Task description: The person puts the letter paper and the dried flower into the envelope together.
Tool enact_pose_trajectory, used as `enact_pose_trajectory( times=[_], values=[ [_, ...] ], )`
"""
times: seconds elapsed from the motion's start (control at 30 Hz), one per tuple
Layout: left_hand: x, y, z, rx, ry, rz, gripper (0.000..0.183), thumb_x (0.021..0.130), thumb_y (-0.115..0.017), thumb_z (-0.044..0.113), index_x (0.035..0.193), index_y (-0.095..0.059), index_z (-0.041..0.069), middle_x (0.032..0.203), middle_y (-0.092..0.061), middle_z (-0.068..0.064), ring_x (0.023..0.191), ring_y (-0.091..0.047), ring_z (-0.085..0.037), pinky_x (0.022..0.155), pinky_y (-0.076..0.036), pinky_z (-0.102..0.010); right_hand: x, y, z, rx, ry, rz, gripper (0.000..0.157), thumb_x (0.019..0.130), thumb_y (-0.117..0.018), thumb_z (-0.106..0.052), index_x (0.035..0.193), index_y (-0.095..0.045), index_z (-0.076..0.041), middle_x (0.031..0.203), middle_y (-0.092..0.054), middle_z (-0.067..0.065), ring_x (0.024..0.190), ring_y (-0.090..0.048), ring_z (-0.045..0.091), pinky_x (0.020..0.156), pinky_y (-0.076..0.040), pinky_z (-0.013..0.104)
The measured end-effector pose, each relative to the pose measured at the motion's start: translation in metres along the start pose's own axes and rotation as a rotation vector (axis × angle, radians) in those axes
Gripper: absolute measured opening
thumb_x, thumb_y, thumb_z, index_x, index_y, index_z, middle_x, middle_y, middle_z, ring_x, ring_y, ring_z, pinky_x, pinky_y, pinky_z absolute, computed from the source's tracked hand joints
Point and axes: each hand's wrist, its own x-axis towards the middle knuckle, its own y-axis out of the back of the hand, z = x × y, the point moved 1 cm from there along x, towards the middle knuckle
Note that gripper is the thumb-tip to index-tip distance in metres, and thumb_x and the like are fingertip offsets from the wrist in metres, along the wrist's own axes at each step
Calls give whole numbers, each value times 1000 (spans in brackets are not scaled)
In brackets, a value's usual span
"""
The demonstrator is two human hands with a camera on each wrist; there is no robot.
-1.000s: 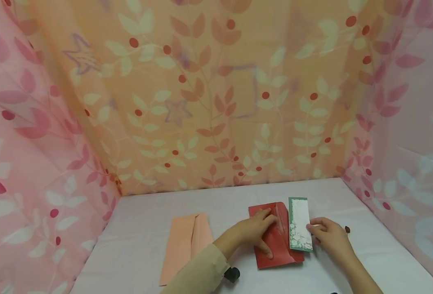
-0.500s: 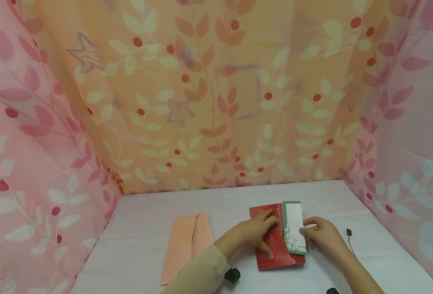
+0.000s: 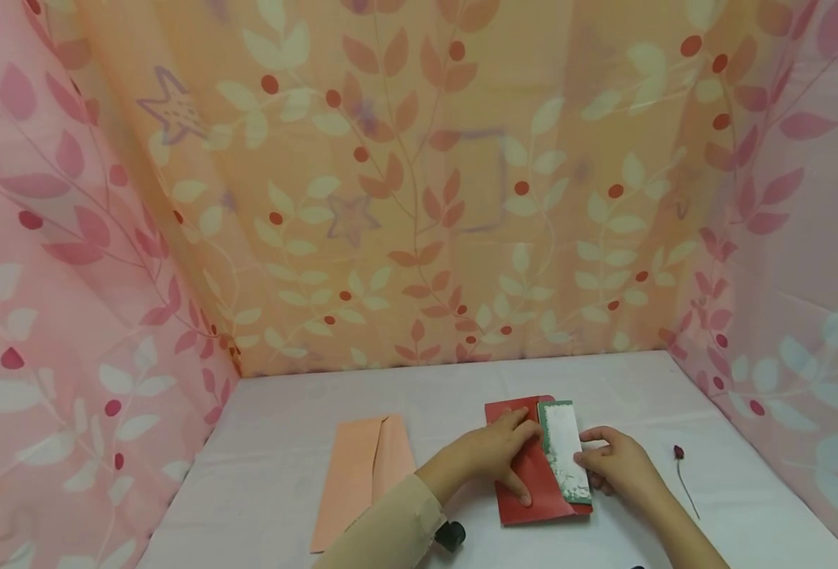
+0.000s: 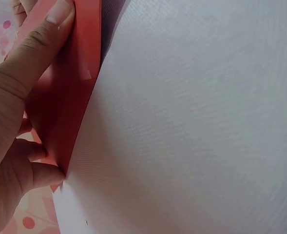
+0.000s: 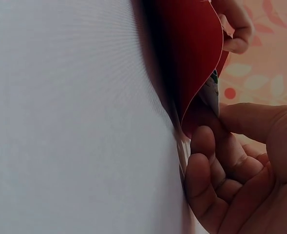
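A red envelope (image 3: 543, 502) lies on the white tabletop with its mouth to the right. My left hand (image 3: 490, 452) holds it, thumb on its near part and bent fingers at its far side and mouth. A white card with a green floral border (image 3: 563, 446) sits partly inside that mouth, its left edge hidden. My right hand (image 3: 617, 465) pinches the card's right edge between thumb and fingers. The right wrist view shows the mouth of the envelope (image 5: 194, 53) bulging apart, with the card (image 5: 211, 92) between its layers.
A peach envelope (image 3: 351, 462) lies to the left, partly behind the left sleeve (image 3: 386, 521). One dried red flower on a thin stem (image 3: 679, 453) lies right of the right hand. A black object (image 3: 451, 536) is near the left wrist. Patterned curtains (image 3: 419, 197) enclose the table.
The card has moved left and slightly toward me, from over the envelope's right side into its mouth, the right hand moving with it. The left hand has stayed on the envelope.
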Motion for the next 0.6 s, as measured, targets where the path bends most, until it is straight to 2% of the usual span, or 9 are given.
enact_pose_trajectory(
  times=[0.23, 0.37, 0.6],
  values=[
    [-2, 1, 2, -20, -12, -8, 96, 65, -85, 66, 144, -37, 41, 169, -19, 1, 154, -25, -20, 107, -49, -38, -3, 0, -1, -23, -15, -8, 61, 88, -80, -26, 136, -51, -2, 66, -63, 5, 55, -55, 17, 49, -49, 32],
    [-2, 2, 2, -16, -7, -6, 96, 65, -86, 65, 143, -37, 41, 169, -20, 2, 153, -26, -16, 107, -49, -37, -1, 0, -1, -18, 20, -27, 62, 88, -81, -29, 138, -50, -7, 64, -62, 5, 51, -52, 16, 46, -47, 31],
    [-3, 6, 3, 12, -12, -2, 90, 64, -87, 65, 136, -39, 40, 168, -23, -2, 153, -27, -19, 109, -47, -37, 1, -7, -1, -33, 74, -33, 59, 88, -82, -31, 136, -54, -10, 65, -65, 5, 45, -51, 15, 41, -45, 30]
  ],
)
